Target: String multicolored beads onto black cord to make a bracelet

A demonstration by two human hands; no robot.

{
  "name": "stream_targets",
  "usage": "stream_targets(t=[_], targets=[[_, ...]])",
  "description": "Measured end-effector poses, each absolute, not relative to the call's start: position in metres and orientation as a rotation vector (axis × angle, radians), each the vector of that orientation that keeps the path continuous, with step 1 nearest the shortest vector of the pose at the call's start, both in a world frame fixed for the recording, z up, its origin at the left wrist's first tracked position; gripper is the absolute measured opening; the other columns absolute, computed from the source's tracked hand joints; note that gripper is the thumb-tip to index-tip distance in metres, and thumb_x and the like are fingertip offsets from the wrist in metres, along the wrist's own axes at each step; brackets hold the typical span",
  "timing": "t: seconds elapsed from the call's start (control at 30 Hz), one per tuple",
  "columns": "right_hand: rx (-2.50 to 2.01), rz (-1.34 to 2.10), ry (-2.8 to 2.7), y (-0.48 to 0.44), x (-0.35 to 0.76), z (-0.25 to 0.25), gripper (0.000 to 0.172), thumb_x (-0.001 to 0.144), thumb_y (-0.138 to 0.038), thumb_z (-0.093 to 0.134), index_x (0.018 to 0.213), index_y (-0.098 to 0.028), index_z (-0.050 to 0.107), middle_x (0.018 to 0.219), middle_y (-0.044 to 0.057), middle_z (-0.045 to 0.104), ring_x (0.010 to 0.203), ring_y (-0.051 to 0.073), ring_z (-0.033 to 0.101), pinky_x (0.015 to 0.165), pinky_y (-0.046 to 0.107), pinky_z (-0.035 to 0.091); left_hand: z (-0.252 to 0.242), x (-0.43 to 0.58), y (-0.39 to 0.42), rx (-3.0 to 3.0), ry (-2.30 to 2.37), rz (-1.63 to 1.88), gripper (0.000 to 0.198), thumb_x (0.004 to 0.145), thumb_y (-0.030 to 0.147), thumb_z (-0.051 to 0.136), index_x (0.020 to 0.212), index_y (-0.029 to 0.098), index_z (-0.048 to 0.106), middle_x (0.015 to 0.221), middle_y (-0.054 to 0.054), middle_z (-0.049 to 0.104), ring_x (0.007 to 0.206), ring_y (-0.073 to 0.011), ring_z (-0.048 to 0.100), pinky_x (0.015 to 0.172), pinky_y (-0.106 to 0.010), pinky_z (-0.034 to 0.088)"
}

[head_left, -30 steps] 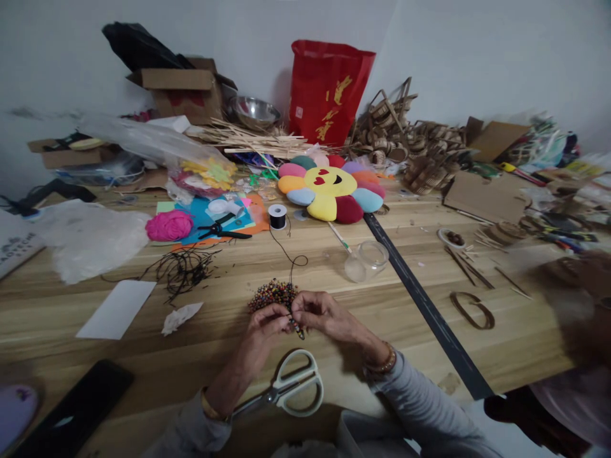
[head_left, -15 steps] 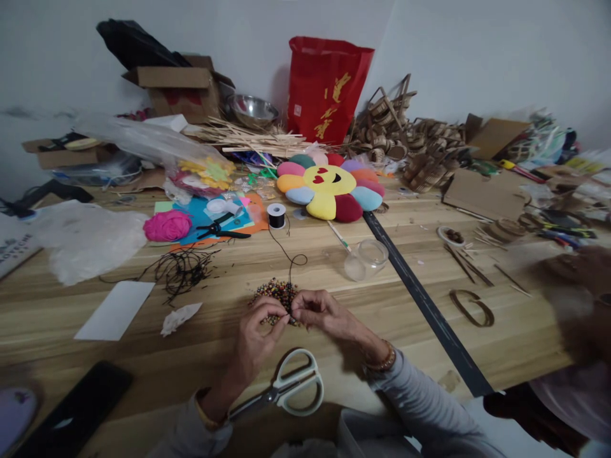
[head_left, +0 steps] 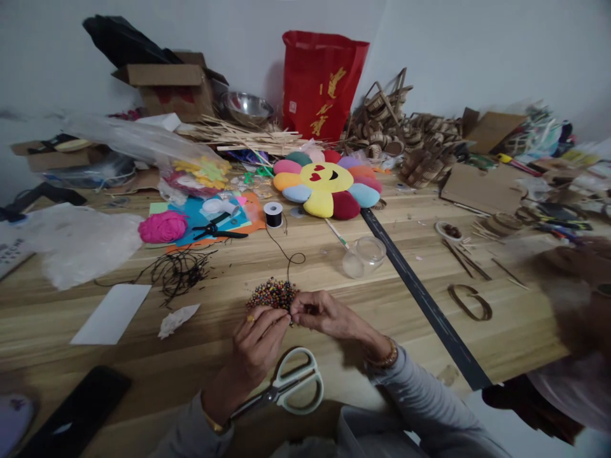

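Pinching narrowly with the left hand (head_left: 258,343) and, very close to it, with the right hand (head_left: 331,316), a little below the centre of the frame (cannot tell the thing pinched, too small to see). Just behind both hands, on the tabletop (head_left: 415,343), many beads (head_left: 270,294) in a heap, partly hidden. From the beads up to the spool (head_left: 273,215), left of centre, a black cord (head_left: 296,258) with one curl. At bottom middle, scissors (head_left: 301,387), with handles toward the right. Right of centre, below the cushion (head_left: 329,181), a clear jar (head_left: 370,256).

Beads (head_left: 270,294) on tbl (head_left: 191,362), spool (head_left: 273,216) bhnd, phone (head_left: 79,413) L
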State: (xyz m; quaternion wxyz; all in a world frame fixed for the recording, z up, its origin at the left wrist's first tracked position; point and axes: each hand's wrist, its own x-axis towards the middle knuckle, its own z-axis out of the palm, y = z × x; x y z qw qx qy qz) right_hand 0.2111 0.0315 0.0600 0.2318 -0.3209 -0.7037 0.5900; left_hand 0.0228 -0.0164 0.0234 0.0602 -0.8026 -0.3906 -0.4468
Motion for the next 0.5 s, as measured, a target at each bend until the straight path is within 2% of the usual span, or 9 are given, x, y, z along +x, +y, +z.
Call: stream_targets(t=[0.23,0.5], targets=[[-0.897,1.472,-2.092,0.0329,0.2165,0.0587,0.010,0.085,-0.020,0.057,0.085,-0.013,0.064,0.073,0.001,0.058,0.066,0.012,0.050,0.062,0.022,0.039,0.0277,0.0246,-0.0154,-2.466,-1.155,-1.318,0.016,0.086,0.008,0.058,0.086,0.020,0.069,0.079,-0.004,0.073,0.073,-0.0160,0.065,0.070,-0.029,0.051],[-0.714,1.142,-2.358,0.0349,0.2210,0.0651,0.014,0.091,-0.013,0.051,0.083,-0.014,0.063,0.081,0.005,0.061,0.078,0.015,0.055,0.072,0.024,0.042,0.0201,0.0284,-0.0123,-2.574,-1.215,-1.507,0.013,0.084,0.006,0.060,0.082,0.018,0.065,0.076,-0.003,0.070,0.073,-0.0147,0.063,0.073,-0.028,0.051]])
